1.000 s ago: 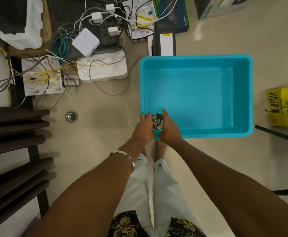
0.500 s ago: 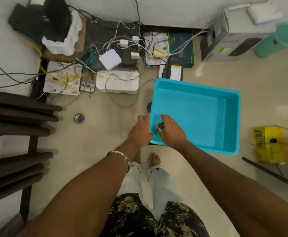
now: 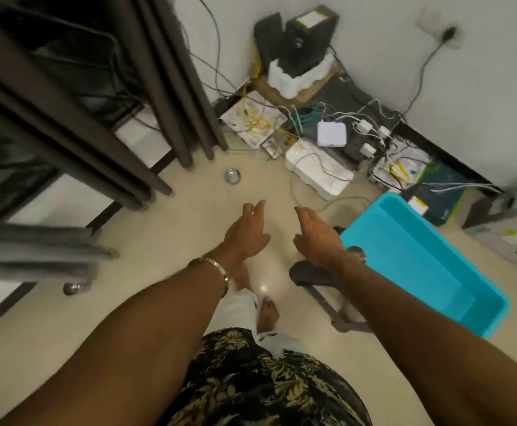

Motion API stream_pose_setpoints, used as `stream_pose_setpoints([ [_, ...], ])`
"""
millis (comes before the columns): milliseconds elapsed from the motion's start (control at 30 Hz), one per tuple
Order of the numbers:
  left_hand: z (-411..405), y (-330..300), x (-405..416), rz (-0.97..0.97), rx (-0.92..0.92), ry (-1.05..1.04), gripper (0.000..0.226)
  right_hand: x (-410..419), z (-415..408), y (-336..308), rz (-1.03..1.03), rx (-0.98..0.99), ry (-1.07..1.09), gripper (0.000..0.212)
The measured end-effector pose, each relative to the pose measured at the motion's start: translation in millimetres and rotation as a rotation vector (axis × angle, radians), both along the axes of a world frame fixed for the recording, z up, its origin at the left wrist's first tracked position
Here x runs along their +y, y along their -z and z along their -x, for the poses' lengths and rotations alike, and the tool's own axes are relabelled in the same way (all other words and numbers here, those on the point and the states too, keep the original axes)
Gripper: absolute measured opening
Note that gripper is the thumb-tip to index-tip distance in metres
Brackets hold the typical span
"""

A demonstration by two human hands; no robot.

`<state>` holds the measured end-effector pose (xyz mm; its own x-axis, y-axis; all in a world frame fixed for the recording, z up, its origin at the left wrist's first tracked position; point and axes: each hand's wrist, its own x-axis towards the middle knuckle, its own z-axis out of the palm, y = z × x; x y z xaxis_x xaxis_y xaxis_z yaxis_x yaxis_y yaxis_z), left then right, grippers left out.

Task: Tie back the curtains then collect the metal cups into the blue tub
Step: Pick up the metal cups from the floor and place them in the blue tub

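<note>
Ahead on the beige floor, the small round metal cup stands well beyond your empty, spread-fingered left hand and right hand; step closer, pinch its rim, carry it to the rectangular blue plastic tub

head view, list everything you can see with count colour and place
metal cups: three, silver; one on the floor ahead of the hands, one by the curtain hem at left, one at the tub's near corner
blue tub: one, turquoise, on the floor at right
curtains: dark grey-brown folds, upper left
white box: one, among cables by the wall
wall socket: one, upper right
bracelet: one, silver, left wrist
left hand: open, empty
right hand: open, empty
</note>
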<state>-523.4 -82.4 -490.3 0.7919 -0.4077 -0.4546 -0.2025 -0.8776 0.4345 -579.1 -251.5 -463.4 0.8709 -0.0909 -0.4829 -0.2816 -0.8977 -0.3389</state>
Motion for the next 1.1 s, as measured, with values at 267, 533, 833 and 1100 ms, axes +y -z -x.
stream_pose_setpoints([
  [267,39,-9,130,0.003,0.003,-0.403,0.082,118,-25,-6,0.041,-0.05,-0.4,0.07],
  [533,91,-9,284,-0.022,0.032,-0.691,0.082,283,-30,-7,0.041,-0.041,-0.679,0.067],
  [833,152,-7,460,-0.044,0.069,-0.926,0.083,483,2,6,-0.043,-0.02,-0.878,0.066],
  [1100,158,11,561,-0.037,0.123,-1.077,0.083,613,-3,26,-0.065,0.012,-1.045,0.067],
])
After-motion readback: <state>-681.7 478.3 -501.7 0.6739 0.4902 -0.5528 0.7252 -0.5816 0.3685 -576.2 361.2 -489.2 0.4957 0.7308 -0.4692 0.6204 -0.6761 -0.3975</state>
